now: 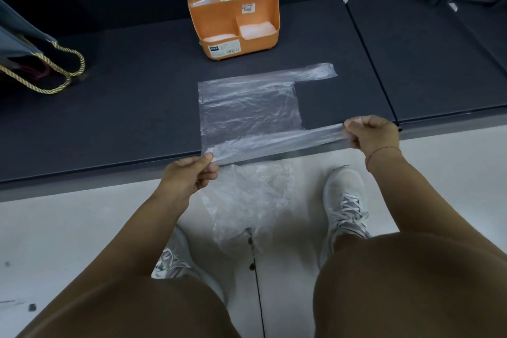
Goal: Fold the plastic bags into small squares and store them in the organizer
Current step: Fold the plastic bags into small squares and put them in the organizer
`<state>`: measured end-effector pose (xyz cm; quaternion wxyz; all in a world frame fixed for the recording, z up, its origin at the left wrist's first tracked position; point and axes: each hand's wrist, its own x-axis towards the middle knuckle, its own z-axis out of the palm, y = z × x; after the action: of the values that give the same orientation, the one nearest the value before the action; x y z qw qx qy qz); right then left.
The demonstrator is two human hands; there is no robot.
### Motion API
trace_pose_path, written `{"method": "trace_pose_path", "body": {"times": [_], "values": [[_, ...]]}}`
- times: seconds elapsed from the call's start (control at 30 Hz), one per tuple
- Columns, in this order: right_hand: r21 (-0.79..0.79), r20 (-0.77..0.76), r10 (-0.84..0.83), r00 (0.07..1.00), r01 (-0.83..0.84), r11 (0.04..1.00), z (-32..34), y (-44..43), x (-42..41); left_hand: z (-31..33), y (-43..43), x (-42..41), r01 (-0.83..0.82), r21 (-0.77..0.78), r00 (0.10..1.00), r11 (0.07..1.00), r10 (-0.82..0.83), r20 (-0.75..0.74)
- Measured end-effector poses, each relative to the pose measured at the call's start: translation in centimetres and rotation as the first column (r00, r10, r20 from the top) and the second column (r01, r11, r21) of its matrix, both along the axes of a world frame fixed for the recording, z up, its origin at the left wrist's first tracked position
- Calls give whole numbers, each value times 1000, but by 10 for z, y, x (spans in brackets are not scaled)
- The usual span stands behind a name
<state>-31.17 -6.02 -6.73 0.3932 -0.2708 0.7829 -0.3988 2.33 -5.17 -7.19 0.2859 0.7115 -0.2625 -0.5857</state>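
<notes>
The plastic bag [247, 107] lies flat on the dark surface [137, 118], just near of centre. Its closed bottom edge is at the left and its two handle strips point right. The far strip rests flat. The near strip and the near long edge are raised off the surface and turned slightly inward, which suggests the first lengthwise fold is starting.

The left hand [189, 175] pinches the near-left corner of the bag between thumb and curled fingers. The right hand [373, 133] pinches the end of the near handle strip, fingers closed around it. Between them the near edge is held taut.

Status: this bag has no completed fold. Judged from its flat layout, the lengthwise folds, the reduction to a small square and the storing all remain.

The orange organizer [216, 18] stands upright on the surface, just far of the bag. Pale plastic [256, 29] shows in its compartments, probably bags already folded and stored (the exact count cannot be read).

On the floor [68, 228], between the person's shoes [345, 197], lies a crumpled heap of clear plastic [247, 195]. It is probably more bags awaiting folding, so the task appears partly done.

A carrier bag with gold rope handles [63, 74] sits at the far left of the surface, well apart from the work.
</notes>
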Motion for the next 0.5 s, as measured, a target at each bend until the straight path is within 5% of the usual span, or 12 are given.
{"method": "trace_pose_path", "body": {"times": [0.2, 0.27, 0.33, 0.43, 0.5], "values": [[67, -42, 23, 999, -20, 998, 4, -6, -11, 4, 1, 7, 39, -58, 991, 998, -32, 126], [90, 8, 68, 998, -69, 994, 8, -4, -14, 6, 6, 9, 153, -169, 954, 974, -101, 281], [133, -2, 143, 990, -141, 981, 12, -4, -17, 10, 9, 12, 417, -314, 813, 853, -197, 548], [245, -541, 300, 786, -195, 950, 15, -12, -18, 8, -3, 9, 753, -315, 555, 577, -300, 776], [67, -717, 273, 641, -326, 943, 20, -27, 8, 0, -26, -2, 816, -271, 462, 510, -297, 836]]}}
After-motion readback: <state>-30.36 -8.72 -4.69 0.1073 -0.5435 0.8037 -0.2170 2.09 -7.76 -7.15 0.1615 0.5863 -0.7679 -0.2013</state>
